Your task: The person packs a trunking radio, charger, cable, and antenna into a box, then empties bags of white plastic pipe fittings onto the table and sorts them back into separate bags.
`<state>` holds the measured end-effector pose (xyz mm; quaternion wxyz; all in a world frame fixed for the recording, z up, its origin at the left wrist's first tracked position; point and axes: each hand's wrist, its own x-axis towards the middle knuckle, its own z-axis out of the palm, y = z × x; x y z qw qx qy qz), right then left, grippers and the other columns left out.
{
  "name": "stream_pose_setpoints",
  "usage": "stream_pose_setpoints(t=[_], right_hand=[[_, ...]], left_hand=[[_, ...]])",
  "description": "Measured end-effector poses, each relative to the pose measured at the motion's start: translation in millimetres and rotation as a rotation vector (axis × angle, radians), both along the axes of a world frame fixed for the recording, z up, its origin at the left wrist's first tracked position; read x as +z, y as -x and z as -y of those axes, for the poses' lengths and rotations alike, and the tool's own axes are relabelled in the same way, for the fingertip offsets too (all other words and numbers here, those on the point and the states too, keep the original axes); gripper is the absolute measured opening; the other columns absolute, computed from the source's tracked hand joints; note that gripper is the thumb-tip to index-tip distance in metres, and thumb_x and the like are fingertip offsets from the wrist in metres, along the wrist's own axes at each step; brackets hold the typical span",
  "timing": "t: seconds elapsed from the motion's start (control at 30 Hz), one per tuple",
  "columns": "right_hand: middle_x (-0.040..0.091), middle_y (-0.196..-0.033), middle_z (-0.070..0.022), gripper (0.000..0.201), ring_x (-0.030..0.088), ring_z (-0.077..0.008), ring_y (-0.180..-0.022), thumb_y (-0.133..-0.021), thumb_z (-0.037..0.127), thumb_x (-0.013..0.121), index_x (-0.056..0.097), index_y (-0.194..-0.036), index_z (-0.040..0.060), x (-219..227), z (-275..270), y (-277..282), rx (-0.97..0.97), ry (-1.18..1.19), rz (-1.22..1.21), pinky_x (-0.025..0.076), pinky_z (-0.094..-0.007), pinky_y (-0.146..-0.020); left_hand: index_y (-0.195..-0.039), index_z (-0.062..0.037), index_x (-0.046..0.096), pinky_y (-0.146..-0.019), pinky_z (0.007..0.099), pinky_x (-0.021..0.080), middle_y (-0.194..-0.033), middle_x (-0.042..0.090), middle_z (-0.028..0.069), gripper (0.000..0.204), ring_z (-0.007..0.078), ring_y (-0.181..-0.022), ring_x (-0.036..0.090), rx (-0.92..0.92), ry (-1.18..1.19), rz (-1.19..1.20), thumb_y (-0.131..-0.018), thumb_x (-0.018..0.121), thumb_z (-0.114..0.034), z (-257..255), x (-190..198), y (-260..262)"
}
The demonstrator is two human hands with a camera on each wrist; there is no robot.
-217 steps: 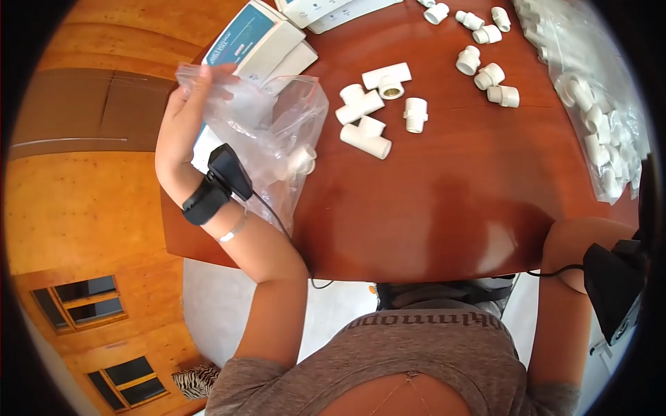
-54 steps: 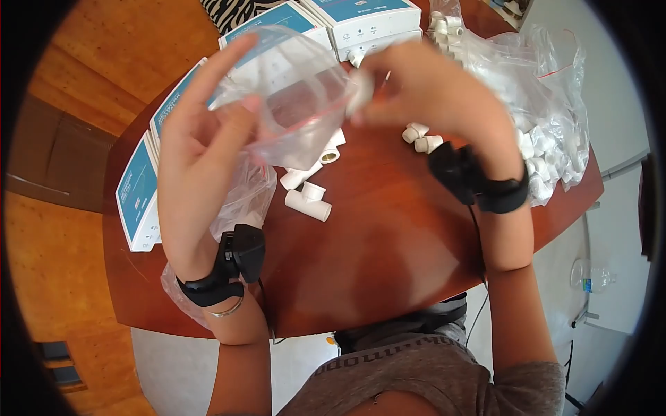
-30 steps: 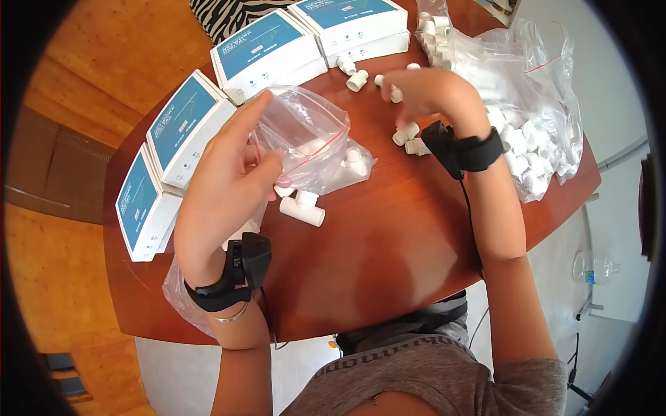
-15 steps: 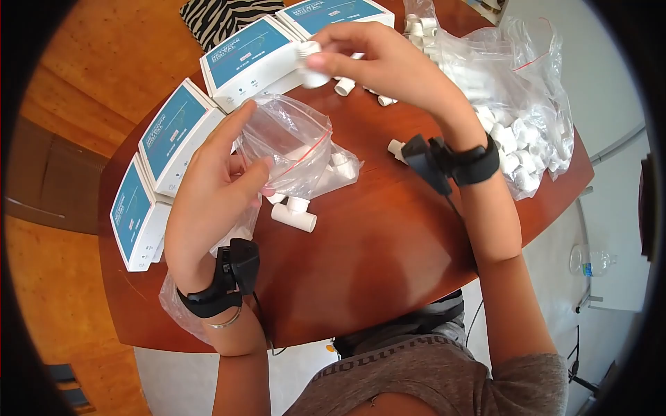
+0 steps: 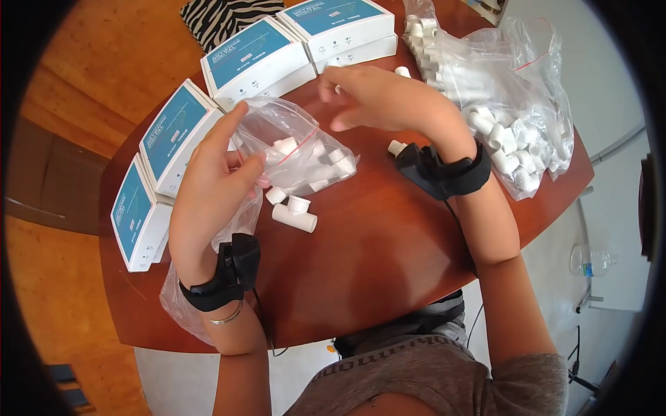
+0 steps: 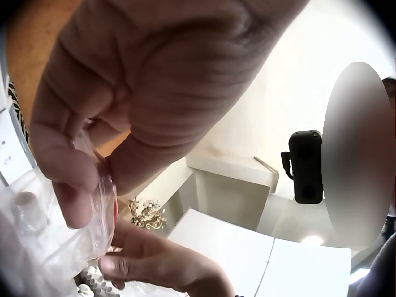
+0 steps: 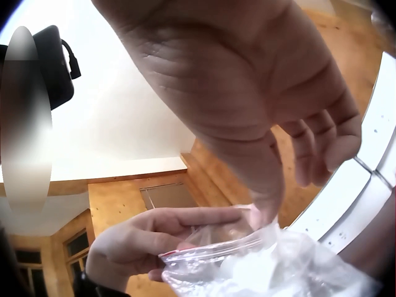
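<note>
My left hand point(image 5: 211, 187) pinches the rim of a clear zip bag point(image 5: 260, 118) with a red seal line, holding its mouth up. Several white pipe fittings point(image 5: 340, 163) lie inside the bag. My right hand point(image 5: 392, 104) hovers just right of the bag's mouth, fingers loosely bent and holding nothing. In the right wrist view its thumb point(image 7: 266, 198) overlaps the bag's edge. Close below the bag, a white tee fitting point(image 5: 295, 216) lies on the table, with another fitting point(image 5: 275, 195) beside it. Another clear bag point(image 5: 184, 308) lies partly hidden under my left forearm.
Blue-and-white boxes point(image 5: 173, 139) line the table's left and far sides. At the right lie large clear bags point(image 5: 479, 76) full of white fittings. A loose fitting point(image 5: 397, 147) shows beside my right wrist camera, another point(image 5: 402, 71) near the back. The table's front edge point(image 5: 347, 343) is nearest me.
My right hand brought a threaded white fitting over the bag half a second ago; now it holds none and has lowered. The bag holds more fittings. My left hand has kept its pinch.
</note>
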<state>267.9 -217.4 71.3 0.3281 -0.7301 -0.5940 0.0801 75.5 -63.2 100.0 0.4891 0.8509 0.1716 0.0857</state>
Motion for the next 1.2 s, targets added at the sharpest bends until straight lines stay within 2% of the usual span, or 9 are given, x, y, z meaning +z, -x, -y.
stream_pose_setpoints(t=[0.17,0.4,0.5,0.57,0.63,0.87,1.0,1.07,1.2], right_hand=[[0.066,-0.103,-0.0091,0.054,0.063,-0.0279,-0.096,-0.064,0.031,0.084,0.063,-0.106,0.0048,-11,-3,-15,-0.379,0.965,0.152,0.051,-0.0364,-0.074],[0.069,-0.093,-0.0098,0.043,0.066,-0.0274,-0.084,-0.061,0.031,0.084,0.070,-0.090,0.0023,-36,-19,-19,-0.213,1.184,0.210,0.053,-0.0374,-0.069],[0.066,-0.080,-0.0113,0.043,0.066,-0.0264,-0.075,-0.065,0.027,0.082,0.063,-0.095,0.0025,-36,-22,-22,-0.297,0.627,0.285,0.053,-0.0371,-0.064],[0.062,-0.078,-0.0081,0.035,0.064,-0.0191,-0.072,-0.073,0.017,0.077,0.056,-0.096,0.0038,-24,-28,-15,-0.367,-0.385,0.038,0.052,-0.0327,-0.061],[0.065,-0.081,-0.0069,0.031,0.065,-0.0176,-0.072,-0.072,0.021,0.078,0.059,-0.089,0.0031,-2,-35,9,-0.321,-0.910,-0.281,0.052,-0.0309,-0.063],[0.064,-0.078,-0.0086,0.016,0.061,-0.0232,-0.076,-0.071,0.018,0.076,0.068,-0.080,0.0074,-6,-32,33,0.061,-0.361,-0.231,0.047,-0.0334,-0.066],[0.063,-0.086,-0.0098,0.012,0.061,-0.0179,-0.072,-0.074,0.010,0.073,0.068,-0.079,0.0008,-28,-43,14,0.046,-0.537,-0.130,0.049,-0.0287,-0.066],[0.062,-0.088,-0.0144,0.016,0.060,-0.0310,-0.083,-0.072,0.018,0.075,0.070,-0.085,0.0086,-39,-40,-12,-0.295,-0.545,-0.073,0.049,-0.0354,-0.071],[0.060,-0.106,-0.0148,0.041,0.056,-0.0387,-0.101,-0.074,0.025,0.075,0.062,-0.110,0.0105,-68,-19,-39,-0.869,0.144,0.302,0.050,-0.0422,-0.083]], left_hand=[[-0.141,0.0034,0.032,-0.052,0.0227,0.045,-0.076,0.061,0.0082,0.061,0.0088,-0.061,0.057,0.043,-0.030,-0.006,-0.085,0.054,-0.001,-7,1,2],[-0.141,0.0035,0.032,-0.052,0.0223,0.044,-0.075,0.060,0.0080,0.061,0.0090,-0.061,0.058,0.054,-0.043,-0.024,-0.084,0.054,-0.003,-4,3,2],[-0.141,0.0033,0.032,-0.052,0.0224,0.044,-0.076,0.060,0.0079,0.062,0.0093,-0.061,0.058,0.033,-0.052,-0.031,-0.083,0.054,-0.003,-5,2,2],[-0.141,0.0031,0.033,-0.052,0.0224,0.045,-0.077,0.060,0.0081,0.062,0.0096,-0.062,0.059,0.017,-0.062,-0.031,-0.083,0.054,-0.002,-5,5,2],[-0.141,0.0029,0.033,-0.052,0.0225,0.045,-0.078,0.060,0.0083,0.061,0.0099,-0.062,0.059,0.003,-0.075,-0.032,-0.083,0.054,-0.002,-4,5,2],[-0.140,0.0016,0.035,-0.053,0.0225,0.046,-0.083,0.060,0.0074,0.058,0.0099,-0.062,0.059,-0.011,0.016,0.045,-0.084,0.050,0.001,1,5,-1],[-0.141,0.0009,0.035,-0.053,0.0224,0.046,-0.081,0.059,0.0066,0.057,0.0097,-0.062,0.058,-0.016,-0.007,0.027,-0.085,0.048,0.002,-3,5,1],[-0.141,0.0010,0.035,-0.053,0.0225,0.045,-0.080,0.059,0.0067,0.057,0.0094,-0.061,0.058,-0.011,-0.024,0.028,-0.085,0.048,0.002,-6,3,2],[-0.141,0.0017,0.035,-0.053,0.0229,0.045,-0.076,0.059,0.0070,0.058,0.0088,-0.060,0.056,0.007,-0.070,0.000,-0.084,0.048,0.000,-8,3,3]])
